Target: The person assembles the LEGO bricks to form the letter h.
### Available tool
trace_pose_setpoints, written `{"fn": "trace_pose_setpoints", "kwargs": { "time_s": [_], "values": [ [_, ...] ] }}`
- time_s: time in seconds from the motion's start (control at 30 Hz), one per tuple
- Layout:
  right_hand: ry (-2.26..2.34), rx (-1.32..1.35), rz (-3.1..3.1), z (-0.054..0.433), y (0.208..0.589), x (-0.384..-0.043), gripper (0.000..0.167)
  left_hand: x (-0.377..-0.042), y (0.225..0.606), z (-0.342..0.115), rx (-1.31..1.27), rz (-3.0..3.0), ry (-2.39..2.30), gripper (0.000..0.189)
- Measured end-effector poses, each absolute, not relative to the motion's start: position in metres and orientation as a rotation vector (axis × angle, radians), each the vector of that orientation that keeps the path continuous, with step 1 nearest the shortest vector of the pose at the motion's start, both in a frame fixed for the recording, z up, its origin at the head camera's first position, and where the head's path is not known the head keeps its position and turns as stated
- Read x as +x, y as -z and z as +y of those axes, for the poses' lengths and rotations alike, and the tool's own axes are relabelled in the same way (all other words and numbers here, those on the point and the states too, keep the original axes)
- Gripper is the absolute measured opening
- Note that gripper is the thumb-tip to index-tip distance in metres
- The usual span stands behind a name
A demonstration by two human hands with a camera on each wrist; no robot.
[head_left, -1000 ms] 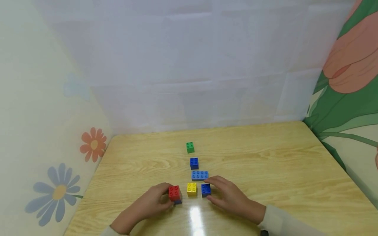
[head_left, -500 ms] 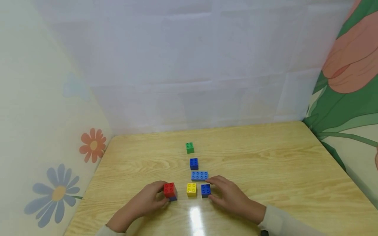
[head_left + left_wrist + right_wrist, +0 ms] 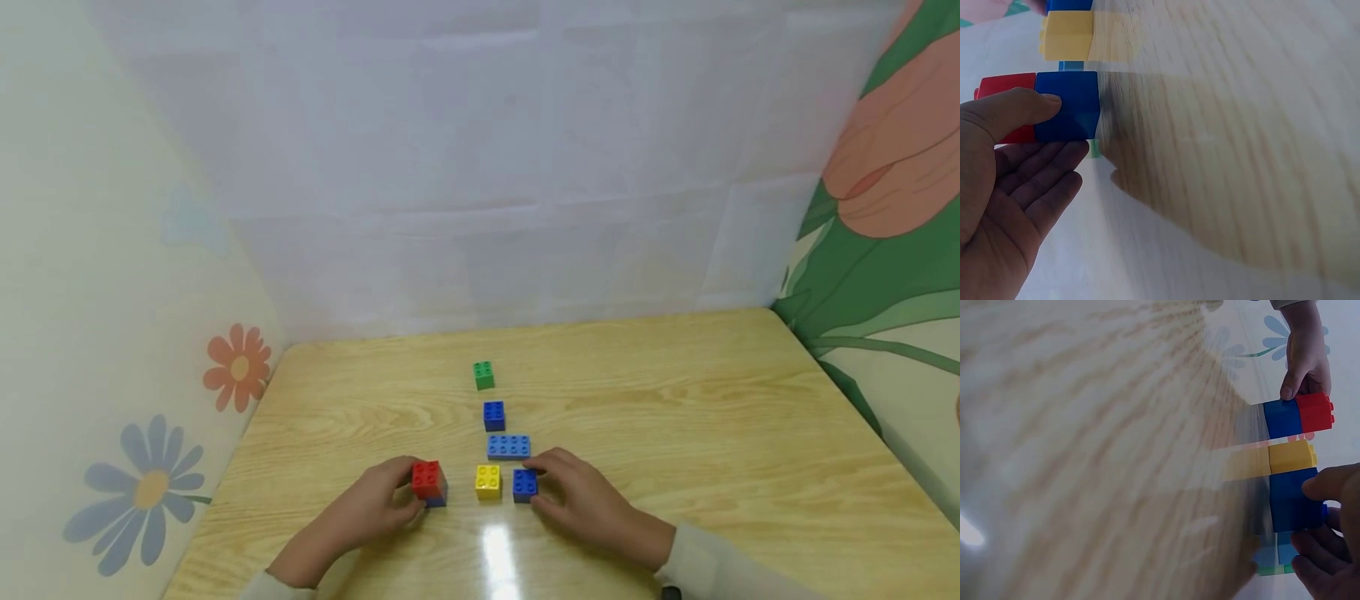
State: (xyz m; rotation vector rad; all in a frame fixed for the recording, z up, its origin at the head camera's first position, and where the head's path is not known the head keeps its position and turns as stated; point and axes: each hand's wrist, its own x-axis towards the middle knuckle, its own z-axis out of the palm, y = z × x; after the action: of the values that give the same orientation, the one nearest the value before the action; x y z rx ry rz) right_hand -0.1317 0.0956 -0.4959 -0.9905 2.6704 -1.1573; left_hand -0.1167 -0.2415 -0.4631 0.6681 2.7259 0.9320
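My left hand (image 3: pixel 378 502) grips a two-brick stack, a red brick (image 3: pixel 427 475) on top of a blue brick (image 3: pixel 1067 109). Its thumb lies against the blue side, with the fingers across from it; the stack appears to stand on the table. To the right, my right hand (image 3: pixel 588 505) pinches another blue brick (image 3: pixel 1291 501) between thumb and fingers, low at the tabletop. A yellow brick (image 3: pixel 488 482) stands between the two hands, and neither touches it.
Behind the yellow brick lies a longer light blue brick (image 3: pixel 508 447). Farther back are a small blue brick (image 3: pixel 493 416) and a green brick (image 3: pixel 483 375). The wooden table (image 3: pixel 660 400) meets a white sheet (image 3: pixel 510 208) at the back and flower-patterned panels at both sides.
My left hand has moved left with the red and blue stack, widening the gap to the yellow brick. My right hand has hardly moved at its blue brick.
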Motion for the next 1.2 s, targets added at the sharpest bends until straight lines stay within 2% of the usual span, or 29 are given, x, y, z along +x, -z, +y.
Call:
{"fn": "trace_pose_setpoints", "kwargs": {
  "time_s": [0.37, 0.7, 0.97, 1.2],
  "values": [
    [1.182, -0.970, 2.645, 0.098, 0.497, -0.132, 0.039, -0.116, 0.464, -0.240, 0.656, 2.753, -0.929, 0.036],
    [1.163, -1.014, 2.686, 0.100, 0.491, -0.132, 0.038, -0.115, 0.454, -0.229, 0.435, 2.810, -0.933, 0.062],
    [1.208, -1.088, 2.767, 0.104, 0.478, -0.135, 0.039, -0.114, 0.430, -0.206, 0.599, 2.974, -0.967, 0.077],
    [1.273, -1.163, 2.782, 0.103, 0.473, -0.139, 0.038, -0.111, 0.414, -0.182, 0.708, 2.954, -0.975, 0.069]
  ]
}}
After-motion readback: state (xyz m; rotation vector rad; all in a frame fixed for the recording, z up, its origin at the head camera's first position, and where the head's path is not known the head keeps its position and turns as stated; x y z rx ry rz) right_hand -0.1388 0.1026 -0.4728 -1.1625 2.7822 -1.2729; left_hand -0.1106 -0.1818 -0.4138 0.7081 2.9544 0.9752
